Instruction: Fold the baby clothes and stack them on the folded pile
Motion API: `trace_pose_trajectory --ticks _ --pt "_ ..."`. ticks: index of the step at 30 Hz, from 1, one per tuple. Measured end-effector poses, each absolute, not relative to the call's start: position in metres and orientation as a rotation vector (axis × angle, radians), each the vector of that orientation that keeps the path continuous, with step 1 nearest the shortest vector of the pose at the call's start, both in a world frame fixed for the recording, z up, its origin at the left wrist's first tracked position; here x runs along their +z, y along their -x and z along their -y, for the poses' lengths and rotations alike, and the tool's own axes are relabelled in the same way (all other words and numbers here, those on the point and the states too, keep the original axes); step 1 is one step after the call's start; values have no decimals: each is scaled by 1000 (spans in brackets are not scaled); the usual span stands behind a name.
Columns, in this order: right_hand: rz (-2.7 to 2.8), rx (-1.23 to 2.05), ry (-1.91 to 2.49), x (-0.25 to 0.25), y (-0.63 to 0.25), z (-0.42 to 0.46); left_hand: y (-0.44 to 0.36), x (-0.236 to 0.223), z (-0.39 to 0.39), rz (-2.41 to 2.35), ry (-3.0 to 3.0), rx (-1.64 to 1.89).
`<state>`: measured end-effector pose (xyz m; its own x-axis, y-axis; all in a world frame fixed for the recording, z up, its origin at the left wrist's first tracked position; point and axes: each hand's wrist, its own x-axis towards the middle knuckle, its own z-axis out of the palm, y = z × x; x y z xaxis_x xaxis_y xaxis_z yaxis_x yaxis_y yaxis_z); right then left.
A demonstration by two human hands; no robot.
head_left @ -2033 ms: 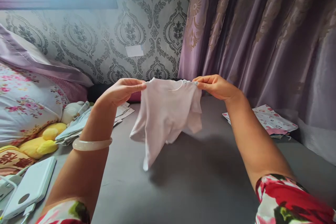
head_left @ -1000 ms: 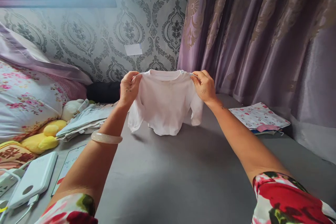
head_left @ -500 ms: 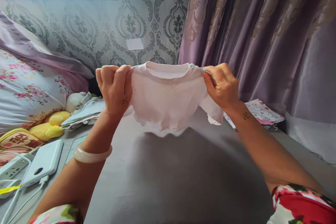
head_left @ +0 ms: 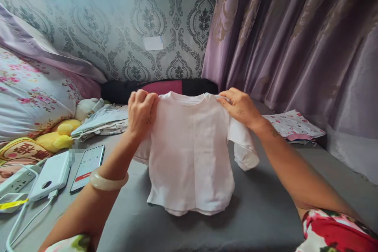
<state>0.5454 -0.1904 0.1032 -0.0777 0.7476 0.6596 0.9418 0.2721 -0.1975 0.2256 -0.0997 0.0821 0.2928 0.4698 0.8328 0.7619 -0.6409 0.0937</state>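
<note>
A small pale pink long-sleeved shirt (head_left: 189, 153) hangs spread between my hands, its front facing me and its hem low over the grey sheet (head_left: 126, 220). My left hand (head_left: 141, 116) pinches the shoulder on the left, with a pale bangle (head_left: 108, 181) on that wrist. Gripping the other shoulder beside the small neck buttons, my right hand (head_left: 240, 108) has its thumb towards me. The left sleeve is partly hidden behind my left hand and forearm; the right sleeve (head_left: 246, 153) droops with its end bunched up.
Folded clothes (head_left: 103, 122) lie at the left near a yellow plush toy (head_left: 56, 138). A phone (head_left: 88, 167), a white power bank (head_left: 51, 179) and a power strip (head_left: 17, 179) with cables sit nearer. Patterned folded cloth (head_left: 295, 126) lies right, by the curtain (head_left: 280, 47).
Both hands have come down with the shirt. Its body, earlier foreshortened and billowing, now hangs at full length, and a black and dark pink item shows behind it.
</note>
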Motion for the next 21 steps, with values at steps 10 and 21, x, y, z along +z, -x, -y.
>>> trace_pose_trajectory --ticks 10,21 --pt "1923 -329 2057 -17 -536 151 -250 -37 56 1431 2452 -894" --pt "1961 -217 2219 -48 -531 130 -265 -76 37 1562 2488 -748"
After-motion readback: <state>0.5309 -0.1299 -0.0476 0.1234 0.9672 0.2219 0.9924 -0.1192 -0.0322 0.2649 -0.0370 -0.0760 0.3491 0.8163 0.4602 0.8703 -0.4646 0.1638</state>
